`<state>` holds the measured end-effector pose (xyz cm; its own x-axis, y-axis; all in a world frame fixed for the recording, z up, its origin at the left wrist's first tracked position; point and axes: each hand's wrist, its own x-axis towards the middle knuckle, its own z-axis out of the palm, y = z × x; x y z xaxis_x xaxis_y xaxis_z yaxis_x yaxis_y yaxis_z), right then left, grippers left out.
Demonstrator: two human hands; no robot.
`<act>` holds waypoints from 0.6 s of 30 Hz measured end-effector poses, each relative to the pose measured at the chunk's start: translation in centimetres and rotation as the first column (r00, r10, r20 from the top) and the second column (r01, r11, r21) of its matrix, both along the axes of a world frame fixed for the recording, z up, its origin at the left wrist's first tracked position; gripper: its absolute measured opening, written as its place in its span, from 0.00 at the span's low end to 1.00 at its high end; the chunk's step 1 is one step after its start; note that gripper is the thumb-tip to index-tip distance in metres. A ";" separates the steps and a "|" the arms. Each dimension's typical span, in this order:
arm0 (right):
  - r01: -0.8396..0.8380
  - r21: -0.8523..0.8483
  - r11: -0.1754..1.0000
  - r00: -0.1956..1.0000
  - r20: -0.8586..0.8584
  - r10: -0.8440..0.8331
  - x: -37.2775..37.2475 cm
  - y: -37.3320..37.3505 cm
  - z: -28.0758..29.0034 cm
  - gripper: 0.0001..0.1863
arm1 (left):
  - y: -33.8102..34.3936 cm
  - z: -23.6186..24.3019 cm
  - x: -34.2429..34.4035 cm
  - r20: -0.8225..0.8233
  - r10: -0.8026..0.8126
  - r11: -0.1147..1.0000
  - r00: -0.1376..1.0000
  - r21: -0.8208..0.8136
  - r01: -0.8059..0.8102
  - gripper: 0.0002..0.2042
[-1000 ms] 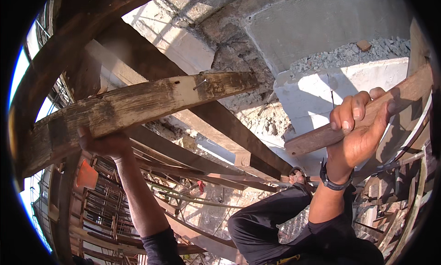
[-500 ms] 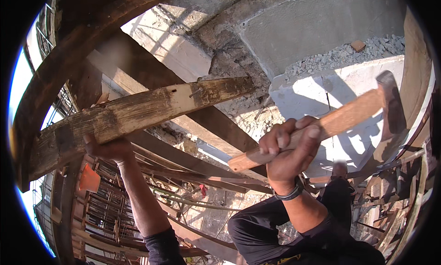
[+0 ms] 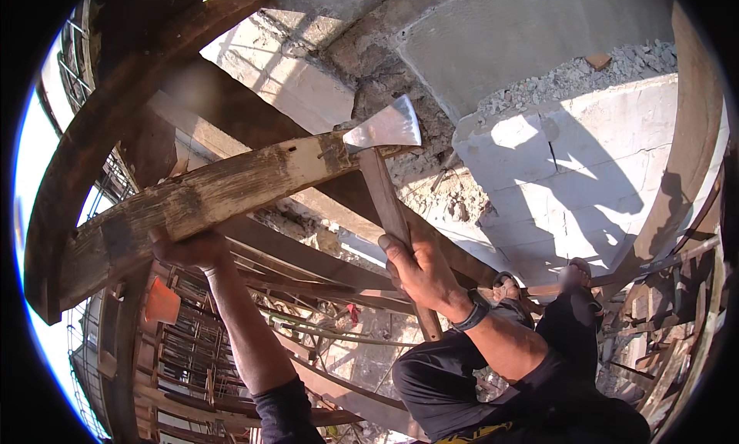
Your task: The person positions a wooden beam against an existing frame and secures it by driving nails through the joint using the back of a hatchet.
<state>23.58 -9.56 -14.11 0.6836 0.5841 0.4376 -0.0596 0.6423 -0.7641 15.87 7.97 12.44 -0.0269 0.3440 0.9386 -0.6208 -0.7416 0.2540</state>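
My left hand (image 3: 194,252) is closed round the lower edge of a worn wooden plank (image 3: 231,182), its fingers partly hidden behind the wood. The plank slants up to the right, and a nail sticks out near its far end. In my right hand (image 3: 425,271) is a hatchet (image 3: 382,188), gripped by the lower half of its wooden handle. Its flared metal head lies over the far end of the plank, seemingly touching it; the exact contact is hard to make out.
A dark curved beam (image 3: 146,82) rises at the left. Under the plank cross more timbers (image 3: 354,205). White blockwork (image 3: 577,175) with rubble (image 3: 554,82) on top stands right. An orange container (image 3: 162,301) sits lower left, above rods. My feet (image 3: 573,275) rest near a timber ledge.
My right hand has swung the hatchet leftward, its head going from far right onto the plank's far end. The left hand still grips the plank, which has barely shifted.
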 end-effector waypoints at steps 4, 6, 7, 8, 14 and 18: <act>0.476 0.375 0.796 0.871 -0.327 -0.367 1.7 -9.4 5.9 0.15 | 0.5 -0.2 -1.7 -0.022 -0.031 0.999 0.999 0.024 0.032 0.37; 0.656 0.407 0.636 0.751 -0.439 -0.493 2.5 -11.2 7.7 0.16 | -0.6 0.4 -1.4 -0.006 -0.046 0.998 0.999 0.034 0.046 0.34; 0.652 0.500 0.571 0.755 -0.503 -0.421 1.9 -10.0 7.3 0.16 | -0.8 0.4 -1.1 -0.011 -0.046 0.998 0.999 0.033 0.047 0.34; 0.647 0.582 0.492 0.759 -0.556 -0.339 0.9 -8.2 6.8 0.16 | -1.1 0.5 -0.7 -0.005 -0.017 1.000 1.000 0.024 0.017 0.36; 0.027 0.093 0.995 0.986 -0.163 -0.012 0.5 -5.3 3.8 0.16 | -0.1 0.3 -0.4 0.054 -0.057 0.998 0.997 -0.008 0.057 0.36; 0.415 0.464 0.782 0.878 -0.430 -0.211 1.8 -10.7 6.6 0.23 | -0.3 0.3 -1.2 -0.026 -0.045 0.998 0.999 0.035 0.046 0.34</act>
